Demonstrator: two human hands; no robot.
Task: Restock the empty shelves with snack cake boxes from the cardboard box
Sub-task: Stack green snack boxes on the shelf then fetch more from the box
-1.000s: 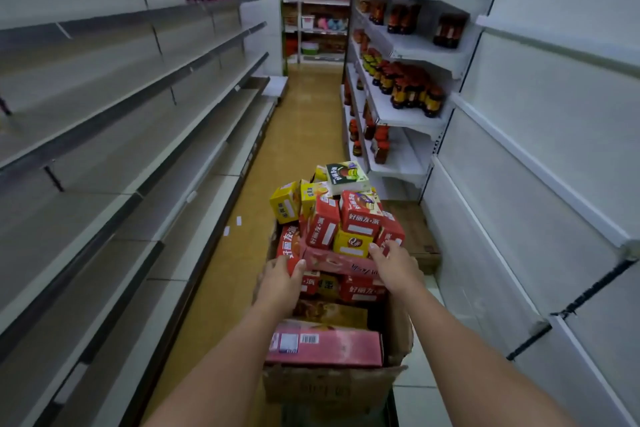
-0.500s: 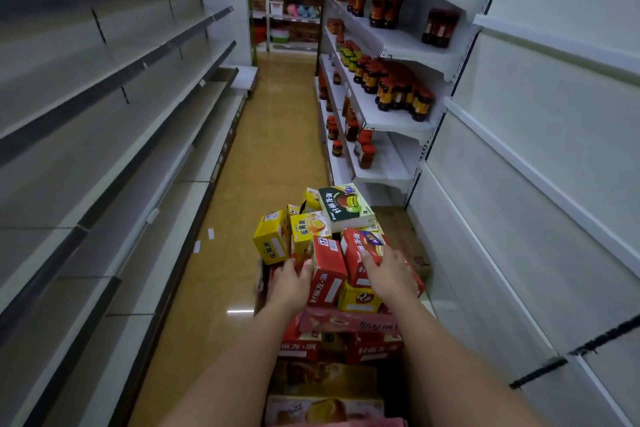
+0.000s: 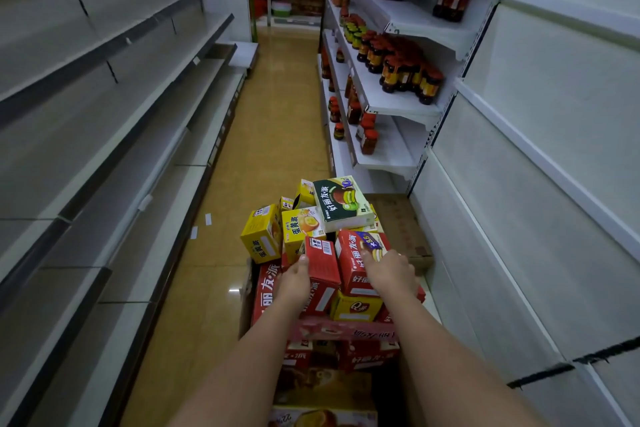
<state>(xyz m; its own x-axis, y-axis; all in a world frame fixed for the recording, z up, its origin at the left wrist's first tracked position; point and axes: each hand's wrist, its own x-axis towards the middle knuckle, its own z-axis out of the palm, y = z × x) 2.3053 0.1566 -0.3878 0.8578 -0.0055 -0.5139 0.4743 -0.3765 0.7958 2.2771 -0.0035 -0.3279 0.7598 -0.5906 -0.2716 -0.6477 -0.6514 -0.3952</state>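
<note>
A cardboard box (image 3: 245, 291) on the aisle floor is heaped with snack cake boxes: red ones, yellow ones (image 3: 260, 236) and a green and white one (image 3: 341, 203) on top. My left hand (image 3: 294, 282) grips an upright red box (image 3: 322, 265), thumb on its face. My right hand (image 3: 393, 274) lies over another red box (image 3: 353, 262), fingers curled round its right side. A long pink box (image 3: 346, 331) lies across the pile under my wrists. Bare grey shelves (image 3: 138, 149) run along the left.
White bare shelves (image 3: 554, 191) line the right side close by. Further on, the right shelves hold red-capped jars (image 3: 398, 69). A flattened cardboard sheet (image 3: 398, 232) lies on the floor beyond the pile. Small paper tags (image 3: 207, 219) lie on the yellow floor.
Both hands have moved from the lower pink box up the pile onto the two red boxes. The view has shifted forward and down the aisle.
</note>
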